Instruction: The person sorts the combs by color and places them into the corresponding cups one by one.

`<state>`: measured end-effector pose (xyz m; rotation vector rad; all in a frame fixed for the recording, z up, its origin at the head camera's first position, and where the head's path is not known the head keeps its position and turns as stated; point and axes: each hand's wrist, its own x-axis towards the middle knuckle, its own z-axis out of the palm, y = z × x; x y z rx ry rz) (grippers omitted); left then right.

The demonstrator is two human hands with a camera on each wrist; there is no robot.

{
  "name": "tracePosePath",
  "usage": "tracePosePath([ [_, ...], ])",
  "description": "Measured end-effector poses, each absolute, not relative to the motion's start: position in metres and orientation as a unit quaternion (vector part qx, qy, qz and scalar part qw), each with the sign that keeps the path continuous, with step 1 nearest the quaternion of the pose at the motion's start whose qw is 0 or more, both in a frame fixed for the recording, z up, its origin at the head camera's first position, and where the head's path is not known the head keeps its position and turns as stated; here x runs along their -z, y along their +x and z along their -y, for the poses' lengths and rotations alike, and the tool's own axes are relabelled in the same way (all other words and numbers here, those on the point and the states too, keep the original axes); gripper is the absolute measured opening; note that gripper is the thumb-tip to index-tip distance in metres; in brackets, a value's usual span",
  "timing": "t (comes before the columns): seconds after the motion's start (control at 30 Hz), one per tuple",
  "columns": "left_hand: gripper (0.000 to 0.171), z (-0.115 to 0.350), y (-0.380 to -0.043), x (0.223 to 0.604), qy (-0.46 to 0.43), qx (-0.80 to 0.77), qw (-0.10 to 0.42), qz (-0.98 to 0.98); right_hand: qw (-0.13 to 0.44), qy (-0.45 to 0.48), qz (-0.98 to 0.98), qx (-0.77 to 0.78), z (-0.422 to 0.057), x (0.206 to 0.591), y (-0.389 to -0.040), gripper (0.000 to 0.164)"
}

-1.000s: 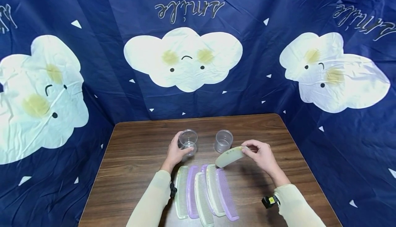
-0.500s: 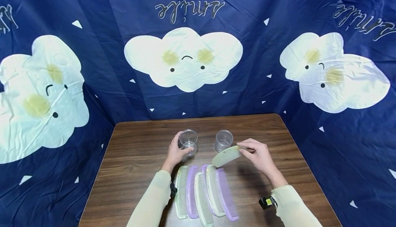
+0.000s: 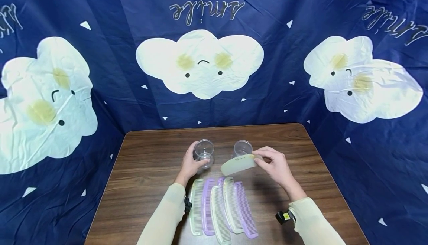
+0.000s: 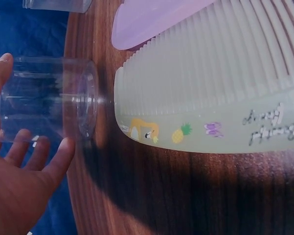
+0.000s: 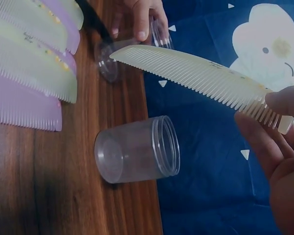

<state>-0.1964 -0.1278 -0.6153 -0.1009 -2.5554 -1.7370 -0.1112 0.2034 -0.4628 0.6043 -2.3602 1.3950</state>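
Note:
My left hand point(image 3: 190, 166) holds a clear plastic jar point(image 3: 205, 150) upright on the table, thumb on the near side and fingers round the left. One end of a pale green comb point(image 5: 195, 73) is pinched between the thumb and fingers of my right hand point(image 3: 275, 166). That comb hangs above the table, its far end pointing left toward the held jar, its teeth downward. Below it and slightly behind stands a second clear jar point(image 5: 129, 152), upright, open-topped and apart from both hands. The comb partly covers this jar in the head view.
Several pale green and purple combs lie side by side in front, some overlapping, among them a green comb point(image 3: 196, 208) and a purple comb point(image 3: 245, 209). The wooden table point(image 3: 143, 170) ends at a dark blue cloth point(image 3: 200, 113) behind and at both sides.
My right hand has moved left with the pale green comb, which now lies across the front of the second jar and nearer the held jar. My left hand stays on its jar.

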Motion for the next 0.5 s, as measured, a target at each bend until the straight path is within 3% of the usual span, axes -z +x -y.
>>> tracePosePath([
  [0.3,0.092,0.128,-0.199,0.615,-0.029,0.554,0.028,0.832,0.141,0.193,0.810,-0.536,-0.195,0.455,-0.116,0.021],
  [0.5,0.092,0.128,-0.197,0.616,-0.027,0.559,0.034,0.828,0.154,0.187,0.799,-0.551,-0.187,0.455,-0.120,0.020],
])
